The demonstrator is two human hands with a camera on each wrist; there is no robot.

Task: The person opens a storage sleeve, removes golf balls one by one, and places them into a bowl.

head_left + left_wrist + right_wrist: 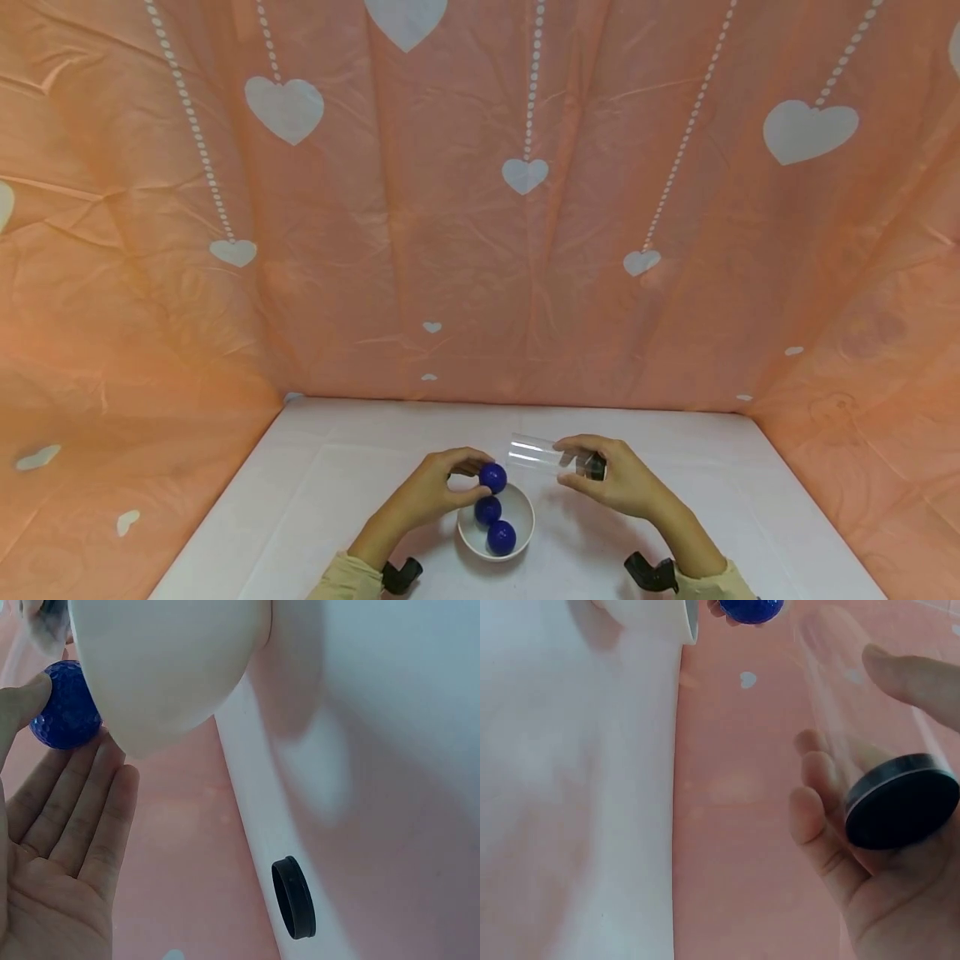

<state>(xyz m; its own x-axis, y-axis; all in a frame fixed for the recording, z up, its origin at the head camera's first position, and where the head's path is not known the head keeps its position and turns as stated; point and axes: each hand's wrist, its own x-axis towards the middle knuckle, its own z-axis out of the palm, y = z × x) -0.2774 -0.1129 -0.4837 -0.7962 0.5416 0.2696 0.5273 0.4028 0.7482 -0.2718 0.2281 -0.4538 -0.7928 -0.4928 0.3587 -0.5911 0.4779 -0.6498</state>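
My left hand [441,483] pinches a dark blue golf ball [492,477] between thumb and fingertips, over the far rim of a white bowl [527,537]. Inside the bowl lie two more blue balls, one in the middle [487,510] and one nearer the front [501,537]. To the right, my right hand [615,475] grips a clear tube [534,452] on its side, its far end pointing left toward the held ball. A black cap [904,802] closes the tube's end at the palm, as the right wrist view shows.
A loose black ring-shaped lid [294,898] stands out in the left wrist view, on the white table [337,500]. Orange sheeting with white hearts [465,250] walls the table at the back and both sides. Black wrist mounts [651,573] sit below the wrists.
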